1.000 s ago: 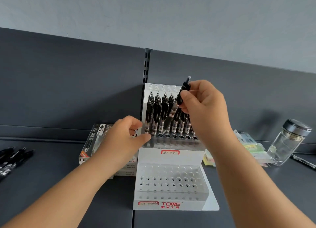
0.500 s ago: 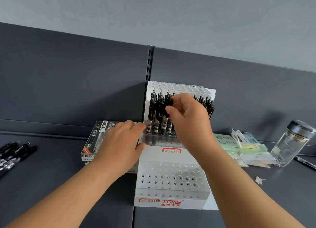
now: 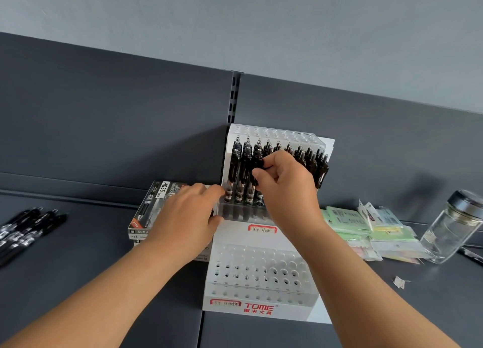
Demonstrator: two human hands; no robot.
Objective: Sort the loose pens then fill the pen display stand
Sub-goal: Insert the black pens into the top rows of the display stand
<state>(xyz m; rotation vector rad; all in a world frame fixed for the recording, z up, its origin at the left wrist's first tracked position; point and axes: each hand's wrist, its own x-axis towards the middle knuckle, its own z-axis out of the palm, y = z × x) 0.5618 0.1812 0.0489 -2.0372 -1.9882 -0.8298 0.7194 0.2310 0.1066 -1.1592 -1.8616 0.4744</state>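
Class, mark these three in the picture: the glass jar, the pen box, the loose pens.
glass jar (image 3: 448, 234), head view, on its clear body.
pen box (image 3: 153, 206), head view, on its top face.
loose pens (image 3: 28, 227), head view, on a middle barrel.

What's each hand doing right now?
Left hand: grips the pen display stand at its left edge.
Right hand: pinches a black pen at the stand's middle tier.

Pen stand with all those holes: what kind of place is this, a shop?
Probably a stationery shop. The branded pen display stand sits on a dark shelf with a slotted upright, a box of pens lies beside it, and packaged paper goods are stacked to the right.
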